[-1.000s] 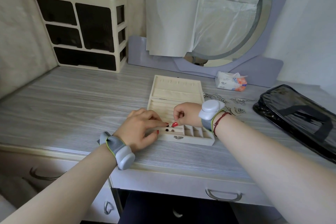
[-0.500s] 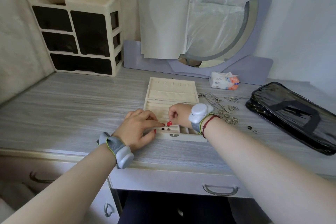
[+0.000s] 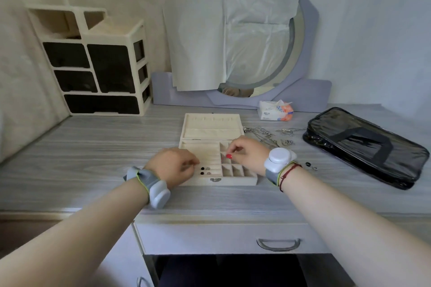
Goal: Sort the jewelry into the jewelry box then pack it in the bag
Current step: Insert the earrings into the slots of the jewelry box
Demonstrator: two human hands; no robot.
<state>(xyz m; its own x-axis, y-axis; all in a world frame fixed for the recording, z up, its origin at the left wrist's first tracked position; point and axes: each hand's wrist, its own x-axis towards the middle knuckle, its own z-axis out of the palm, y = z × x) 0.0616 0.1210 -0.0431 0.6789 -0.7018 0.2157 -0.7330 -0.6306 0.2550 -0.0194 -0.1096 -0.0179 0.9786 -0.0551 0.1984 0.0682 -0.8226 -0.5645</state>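
The cream jewelry box (image 3: 235, 179) lies open mid-table, its lid (image 3: 211, 123) flat behind it. Several small dark and pale studs (image 3: 205, 170) sit in the ring rolls at its front left. My left hand (image 3: 172, 166) rests at the box's front left corner, fingers loosely curled beside the studs, with nothing seen in them. My right hand (image 3: 248, 154) hovers over the small square compartments, fingers curled and fingertips together; I see nothing between them. Silver chains (image 3: 268, 134) lie right of the box, and two small rings (image 3: 311, 166) beyond my right wrist. The black bag (image 3: 366, 147) lies flat at the right.
A tissue pack (image 3: 275, 110) sits behind the chains. A cream drawer organizer (image 3: 98, 70) stands at the back left, and a paper-covered round mirror (image 3: 245, 53) leans on the wall. The table's front edge has a drawer with a handle (image 3: 277, 243) below.
My right hand has drawn back from the studs, up and to the right over the compartments. My left forefinger has curled in. The studs now lie uncovered.
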